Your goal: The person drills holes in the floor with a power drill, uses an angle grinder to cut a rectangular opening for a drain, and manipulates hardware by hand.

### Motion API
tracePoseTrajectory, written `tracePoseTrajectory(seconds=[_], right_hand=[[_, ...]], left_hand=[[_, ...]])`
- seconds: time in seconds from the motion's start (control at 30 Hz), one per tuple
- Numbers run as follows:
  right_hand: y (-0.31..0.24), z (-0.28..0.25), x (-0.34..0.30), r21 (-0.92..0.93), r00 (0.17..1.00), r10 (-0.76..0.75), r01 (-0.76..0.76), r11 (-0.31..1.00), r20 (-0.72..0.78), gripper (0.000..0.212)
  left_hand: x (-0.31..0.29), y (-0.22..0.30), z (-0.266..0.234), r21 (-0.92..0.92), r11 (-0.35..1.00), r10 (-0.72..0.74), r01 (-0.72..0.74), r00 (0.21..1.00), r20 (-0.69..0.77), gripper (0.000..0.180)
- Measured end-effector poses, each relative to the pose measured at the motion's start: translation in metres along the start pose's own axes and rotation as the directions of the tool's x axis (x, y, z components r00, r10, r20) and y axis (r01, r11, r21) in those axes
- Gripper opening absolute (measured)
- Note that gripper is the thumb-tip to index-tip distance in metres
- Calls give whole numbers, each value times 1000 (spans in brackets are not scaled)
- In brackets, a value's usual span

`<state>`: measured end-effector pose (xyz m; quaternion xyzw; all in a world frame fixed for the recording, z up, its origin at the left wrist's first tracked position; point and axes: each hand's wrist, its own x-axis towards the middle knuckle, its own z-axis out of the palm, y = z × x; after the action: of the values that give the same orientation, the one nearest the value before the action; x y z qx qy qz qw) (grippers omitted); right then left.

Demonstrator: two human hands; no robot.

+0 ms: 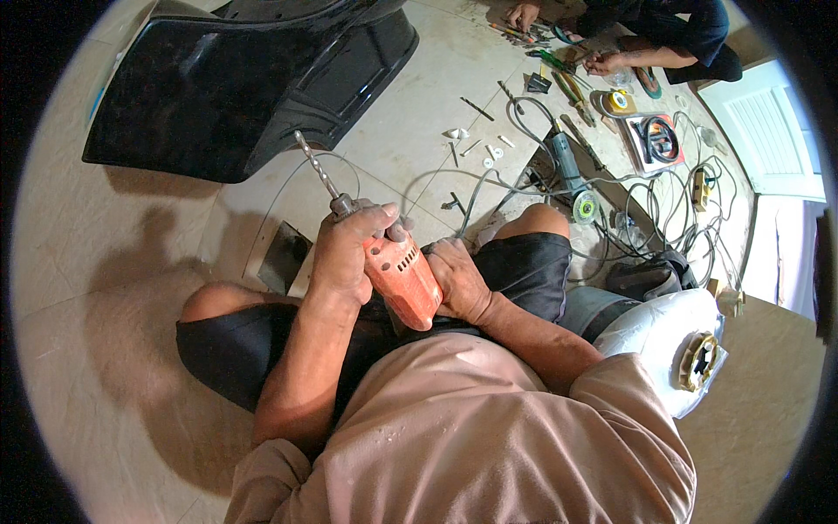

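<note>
An orange-red power drill (403, 278) is held over my lap between both hands. My left hand (339, 255) is closed around its front end, just behind the metal chuck (343, 206), with the thumb over the top. A long spiral drill bit (316, 163) sticks out of the chuck, pointing up and to the left. My right hand (463, 281) is closed at the drill's rear right side, where the handle appears to be. The drill's body hides most of that grip. The bit's tip stands apart in the picture from the large black glossy shell-like piece (201, 96).
An angle grinder (569, 164) lies on the tiled floor, front right. Tangled cables, a power strip (701, 189), a yellow tape measure (621, 101), pliers (572, 92) and loose drill bits surround it. Another person's hand (604, 63) is among tools, far right. A white sack-like bundle (650, 336) stands beside me.
</note>
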<state>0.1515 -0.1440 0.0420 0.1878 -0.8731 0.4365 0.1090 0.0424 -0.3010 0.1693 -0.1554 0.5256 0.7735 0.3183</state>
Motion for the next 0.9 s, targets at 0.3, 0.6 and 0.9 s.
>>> tracePoseTrajectory(seconds=[0.3,0.6,0.9], right_hand=[[0,-1,0,0,1000,18,-18,1000,3,39],[0,-1,-1,16,1000,18,-18,1000,-2,41],[0,2,0,-16,1000,-2,2,1000,16,44]], left_hand=[[1,0,0,-7,1000,20,-20,1000,-17,15],[1,-1,-1,-6,1000,-3,4,1000,22,13],[3,-2,0,-56,998,28,-26,999,29,14]])
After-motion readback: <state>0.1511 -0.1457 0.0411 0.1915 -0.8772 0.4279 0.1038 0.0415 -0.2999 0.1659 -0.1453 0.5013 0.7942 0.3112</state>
